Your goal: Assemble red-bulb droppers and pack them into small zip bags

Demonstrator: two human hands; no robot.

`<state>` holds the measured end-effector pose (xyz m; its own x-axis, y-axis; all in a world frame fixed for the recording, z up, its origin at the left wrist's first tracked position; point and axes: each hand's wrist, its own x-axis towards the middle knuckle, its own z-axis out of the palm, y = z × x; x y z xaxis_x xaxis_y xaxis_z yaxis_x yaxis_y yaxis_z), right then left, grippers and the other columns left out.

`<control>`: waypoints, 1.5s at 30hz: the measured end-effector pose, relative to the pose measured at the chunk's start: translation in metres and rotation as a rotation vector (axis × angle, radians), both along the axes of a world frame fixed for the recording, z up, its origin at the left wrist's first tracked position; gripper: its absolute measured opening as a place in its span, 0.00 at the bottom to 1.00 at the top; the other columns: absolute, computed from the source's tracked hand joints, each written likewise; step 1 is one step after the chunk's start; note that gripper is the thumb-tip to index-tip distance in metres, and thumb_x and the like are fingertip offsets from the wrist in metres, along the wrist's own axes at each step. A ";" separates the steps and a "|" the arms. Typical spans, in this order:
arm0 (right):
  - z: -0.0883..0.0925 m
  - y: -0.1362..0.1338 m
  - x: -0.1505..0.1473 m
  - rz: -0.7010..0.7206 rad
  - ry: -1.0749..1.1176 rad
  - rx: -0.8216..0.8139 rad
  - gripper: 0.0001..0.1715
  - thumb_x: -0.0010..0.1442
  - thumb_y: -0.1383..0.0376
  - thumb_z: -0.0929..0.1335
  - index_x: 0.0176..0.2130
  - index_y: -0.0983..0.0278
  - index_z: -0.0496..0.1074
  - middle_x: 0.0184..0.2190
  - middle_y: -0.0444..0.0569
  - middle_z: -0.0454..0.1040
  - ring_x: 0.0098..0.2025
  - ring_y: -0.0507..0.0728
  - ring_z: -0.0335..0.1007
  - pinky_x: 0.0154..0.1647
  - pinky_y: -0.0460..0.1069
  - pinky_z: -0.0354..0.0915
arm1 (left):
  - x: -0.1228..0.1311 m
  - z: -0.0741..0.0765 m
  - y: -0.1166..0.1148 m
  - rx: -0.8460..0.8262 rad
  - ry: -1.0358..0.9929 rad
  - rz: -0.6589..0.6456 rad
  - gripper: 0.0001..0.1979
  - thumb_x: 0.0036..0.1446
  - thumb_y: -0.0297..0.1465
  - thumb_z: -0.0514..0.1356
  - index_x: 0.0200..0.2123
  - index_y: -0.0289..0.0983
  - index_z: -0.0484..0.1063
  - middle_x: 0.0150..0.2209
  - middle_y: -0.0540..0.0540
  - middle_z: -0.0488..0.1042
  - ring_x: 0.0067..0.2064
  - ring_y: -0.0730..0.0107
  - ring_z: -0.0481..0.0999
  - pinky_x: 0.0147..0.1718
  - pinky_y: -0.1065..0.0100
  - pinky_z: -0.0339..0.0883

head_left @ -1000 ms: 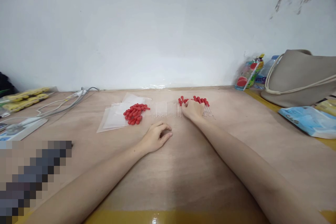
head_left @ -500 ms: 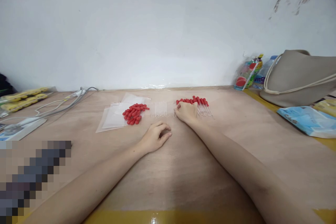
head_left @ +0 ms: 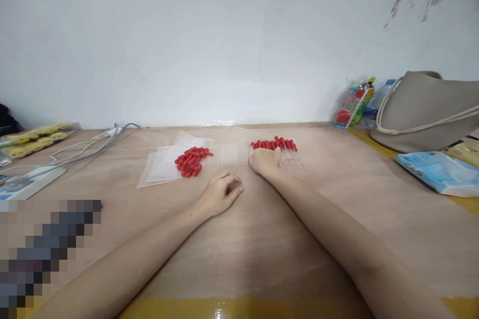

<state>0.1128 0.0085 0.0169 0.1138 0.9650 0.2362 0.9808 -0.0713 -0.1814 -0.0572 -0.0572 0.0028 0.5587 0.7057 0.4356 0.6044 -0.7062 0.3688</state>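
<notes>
My left hand [head_left: 220,194] lies on the table with its fingers loosely curved and the thumb apart, holding nothing. Further off, my right hand [head_left: 265,160] is closed, its fingertips mostly hidden, beside a row of thin clear dropper tubes [head_left: 230,155]. Whether a tube is between its fingers I cannot make out. Just beyond and to the right of this hand lie droppers with red rubber bulbs [head_left: 282,143], side by side, bulbs toward the wall. A heap of loose red rubber bulbs [head_left: 190,162] sits left of the clear tubes.
Clear plastic sheets or bags [head_left: 155,167] lie beneath the left heap. Cables [head_left: 108,142] and a white power strip [head_left: 37,182] are at left. On the right are bottles [head_left: 350,107], a grey-beige bag [head_left: 426,109] and a blue packet [head_left: 437,172]. The wall [head_left: 239,50] borders the table.
My left hand has shifted very slightly left, its thumb and fingers a little differently curved. My right hand has dipped slightly toward me, and its fingertips are more hidden now.
</notes>
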 end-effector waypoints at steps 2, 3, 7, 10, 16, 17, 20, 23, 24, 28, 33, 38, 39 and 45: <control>0.001 -0.006 0.001 0.006 -0.007 0.000 0.17 0.56 0.64 0.58 0.28 0.68 0.72 0.28 0.58 0.74 0.31 0.59 0.69 0.41 0.56 0.46 | -0.006 0.002 0.004 0.116 0.038 0.117 0.07 0.55 0.33 0.55 0.34 0.37 0.69 0.34 0.46 0.69 0.36 0.66 0.68 0.36 0.65 0.62; 0.002 -0.010 0.002 0.012 -0.010 0.003 0.17 0.56 0.64 0.58 0.28 0.68 0.72 0.29 0.58 0.74 0.31 0.59 0.69 0.41 0.56 0.47 | -0.011 0.004 0.007 0.193 0.079 0.192 0.07 0.55 0.33 0.54 0.33 0.36 0.69 0.33 0.45 0.70 0.37 0.64 0.68 0.37 0.63 0.60; -0.002 -0.033 0.012 0.099 -0.066 0.093 0.17 0.58 0.63 0.57 0.33 0.68 0.70 0.31 0.55 0.74 0.32 0.59 0.68 0.41 0.55 0.47 | -0.035 0.016 0.021 0.449 0.346 0.476 0.10 0.55 0.34 0.52 0.34 0.35 0.69 0.35 0.40 0.69 0.40 0.55 0.66 0.37 0.58 0.56; -0.009 -0.055 0.026 0.214 -0.119 0.163 0.16 0.59 0.62 0.57 0.32 0.67 0.69 0.30 0.53 0.74 0.33 0.58 0.67 0.41 0.54 0.47 | -0.049 0.023 0.028 0.497 0.496 0.589 0.12 0.55 0.33 0.50 0.34 0.33 0.69 0.35 0.37 0.69 0.40 0.53 0.66 0.36 0.58 0.54; -0.022 -0.091 0.060 0.391 -0.039 0.257 0.11 0.59 0.63 0.61 0.28 0.64 0.67 0.28 0.47 0.72 0.34 0.55 0.65 0.38 0.51 0.47 | -0.058 0.021 0.034 0.441 0.585 0.613 0.13 0.56 0.31 0.47 0.31 0.32 0.69 0.32 0.35 0.71 0.37 0.51 0.68 0.34 0.58 0.54; -0.023 -0.094 0.064 0.395 -0.014 0.276 0.10 0.58 0.63 0.61 0.28 0.64 0.67 0.29 0.46 0.72 0.34 0.55 0.65 0.38 0.51 0.47 | -0.058 0.020 0.034 0.437 0.584 0.608 0.13 0.56 0.31 0.47 0.31 0.32 0.69 0.32 0.35 0.71 0.36 0.51 0.69 0.34 0.58 0.54; -0.024 -0.097 0.068 0.417 0.044 0.311 0.09 0.57 0.61 0.63 0.30 0.64 0.67 0.30 0.47 0.71 0.35 0.55 0.64 0.39 0.50 0.49 | -0.056 0.020 0.033 0.452 0.603 0.609 0.12 0.56 0.28 0.46 0.31 0.32 0.68 0.31 0.35 0.71 0.35 0.52 0.69 0.34 0.58 0.55; -0.024 -0.095 0.065 0.478 0.080 0.312 0.09 0.57 0.61 0.63 0.34 0.64 0.68 0.33 0.48 0.70 0.37 0.55 0.63 0.39 0.50 0.51 | -0.054 0.023 0.031 0.464 0.626 0.603 0.12 0.55 0.24 0.44 0.32 0.31 0.67 0.31 0.35 0.71 0.35 0.54 0.69 0.33 0.60 0.55; -0.024 -0.094 0.064 0.497 0.091 0.308 0.10 0.57 0.60 0.63 0.35 0.64 0.69 0.34 0.48 0.70 0.37 0.55 0.63 0.40 0.50 0.52 | -0.053 0.023 0.031 0.459 0.620 0.592 0.12 0.56 0.23 0.44 0.32 0.31 0.67 0.31 0.35 0.71 0.35 0.54 0.69 0.33 0.60 0.55; -0.026 -0.092 0.062 0.531 0.131 0.301 0.12 0.56 0.60 0.64 0.39 0.63 0.70 0.35 0.49 0.69 0.38 0.55 0.63 0.40 0.51 0.55 | -0.048 0.020 0.031 0.416 0.485 0.493 0.10 0.57 0.25 0.46 0.33 0.31 0.66 0.32 0.36 0.70 0.36 0.54 0.69 0.34 0.60 0.57; -0.029 -0.089 0.063 0.611 0.170 0.307 0.08 0.57 0.63 0.64 0.33 0.61 0.73 0.33 0.48 0.69 0.37 0.55 0.62 0.39 0.50 0.58 | -0.026 0.008 0.015 0.162 0.142 0.188 0.07 0.58 0.31 0.50 0.33 0.36 0.65 0.32 0.45 0.70 0.33 0.65 0.69 0.32 0.66 0.61; -0.026 -0.089 0.062 0.658 0.207 0.315 0.07 0.57 0.67 0.63 0.30 0.63 0.70 0.32 0.48 0.68 0.36 0.54 0.63 0.38 0.50 0.59 | -0.006 0.001 0.001 0.033 -0.002 0.001 0.07 0.56 0.30 0.53 0.38 0.36 0.67 0.36 0.46 0.70 0.37 0.68 0.70 0.36 0.66 0.64; -0.025 -0.090 0.062 0.652 0.217 0.315 0.06 0.57 0.67 0.63 0.30 0.63 0.69 0.32 0.49 0.68 0.36 0.54 0.63 0.38 0.49 0.59 | -0.005 0.000 0.001 0.046 -0.010 0.008 0.08 0.55 0.30 0.53 0.39 0.36 0.68 0.38 0.45 0.70 0.39 0.67 0.69 0.39 0.65 0.64; -0.022 -0.093 0.058 0.601 0.281 0.323 0.06 0.58 0.67 0.61 0.32 0.63 0.66 0.30 0.47 0.70 0.34 0.53 0.64 0.38 0.49 0.57 | -0.002 -0.003 0.005 0.068 -0.053 0.045 0.09 0.56 0.32 0.54 0.34 0.37 0.73 0.39 0.44 0.71 0.41 0.65 0.70 0.42 0.62 0.64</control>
